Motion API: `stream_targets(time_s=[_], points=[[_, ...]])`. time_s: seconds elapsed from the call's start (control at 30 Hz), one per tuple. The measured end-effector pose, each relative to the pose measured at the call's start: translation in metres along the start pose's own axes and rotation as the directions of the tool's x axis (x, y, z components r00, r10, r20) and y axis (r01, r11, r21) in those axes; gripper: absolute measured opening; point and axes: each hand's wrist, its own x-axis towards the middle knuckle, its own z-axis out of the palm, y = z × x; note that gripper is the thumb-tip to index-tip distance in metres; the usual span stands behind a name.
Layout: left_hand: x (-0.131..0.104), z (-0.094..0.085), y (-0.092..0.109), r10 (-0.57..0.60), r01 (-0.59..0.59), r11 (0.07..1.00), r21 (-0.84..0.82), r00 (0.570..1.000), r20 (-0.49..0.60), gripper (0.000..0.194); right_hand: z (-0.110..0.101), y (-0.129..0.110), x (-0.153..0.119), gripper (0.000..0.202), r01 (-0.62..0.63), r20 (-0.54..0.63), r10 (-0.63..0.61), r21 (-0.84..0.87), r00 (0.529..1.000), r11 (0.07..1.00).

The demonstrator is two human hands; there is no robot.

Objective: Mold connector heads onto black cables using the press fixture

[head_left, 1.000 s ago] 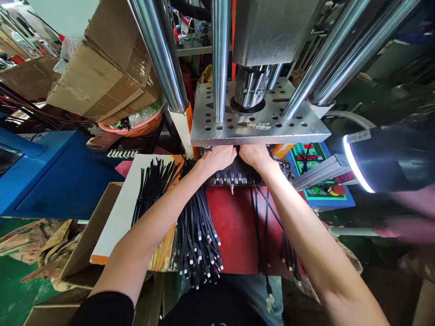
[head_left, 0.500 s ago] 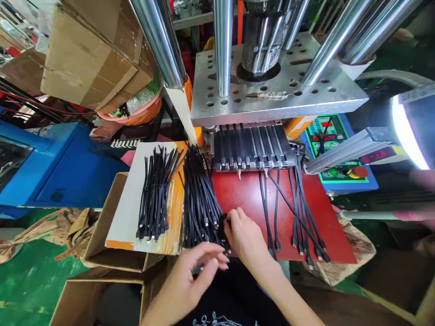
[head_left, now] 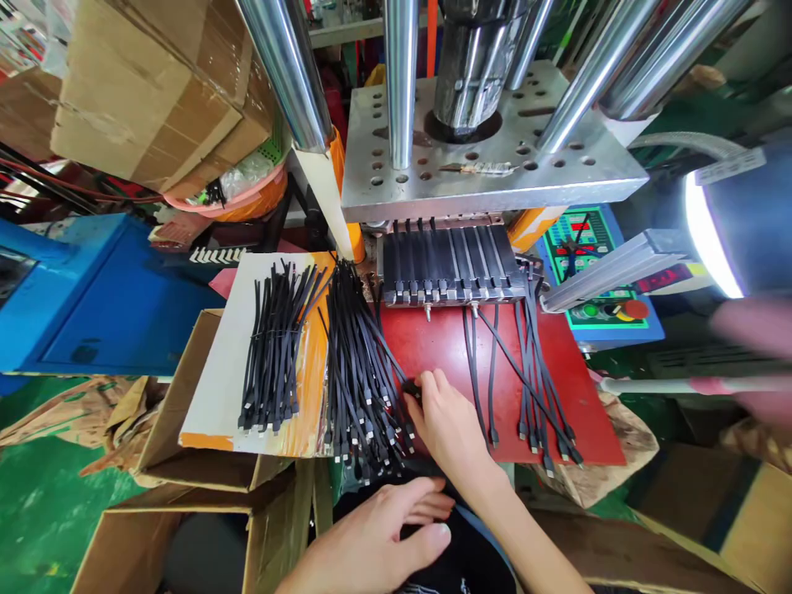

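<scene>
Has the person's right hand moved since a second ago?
Yes. The right hand has pulled back from the mould under the press, toward the person, onto the red mat.

Red mat (head_left: 445, 355) under black cables (head_left: 362, 363).

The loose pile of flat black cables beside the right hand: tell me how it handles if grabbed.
The loose pile of flat black cables probably flops, since strands splay and overhang the edge. Likely light. Unbundled, some may slip from the right hand.
</scene>
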Motion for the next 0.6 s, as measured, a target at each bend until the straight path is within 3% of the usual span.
stream_targets(time_s=[0.13,0.3,0.37,0.43,0.53,0.6], points=[[0.003,0.004,-0.015,0.027,-0.058,0.959,-0.277,0.993,-0.111,0.073,-0.010,0.003,0.008,0.010,0.005,0.049,-0.006,0.032,0.999,0.999],[0.023,0.021,-0.014,-0.025,-0.231,0.739,-0.633,0.929,-0.369,0.084,-0.024,0.020,-0.035,0.015,0.090,0.062,-0.110,0.255,0.992,0.963],[0.025,0.026,-0.017,-0.041,-0.276,0.669,-0.690,0.913,-0.406,0.083,-0.018,0.017,-0.042,0.005,0.091,-0.007,-0.093,0.284,0.996,0.954],[0.023,0.030,-0.026,-0.027,-0.292,0.656,-0.696,0.912,-0.409,0.078,-0.009,0.008,-0.034,0.005,0.028,-0.031,-0.022,0.201,0.999,0.979],[0.016,0.033,-0.042,0.007,-0.296,0.681,-0.670,0.917,-0.398,0.072,-0.003,-0.007,-0.014,0.008,-0.070,0.045,0.066,0.090,0.997,0.993],[0.014,0.036,-0.045,0.011,-0.298,0.671,-0.679,0.920,-0.392,0.069,-0.009,-0.008,-0.013,0.016,-0.046,0.057,0.037,0.157,0.998,0.987]])
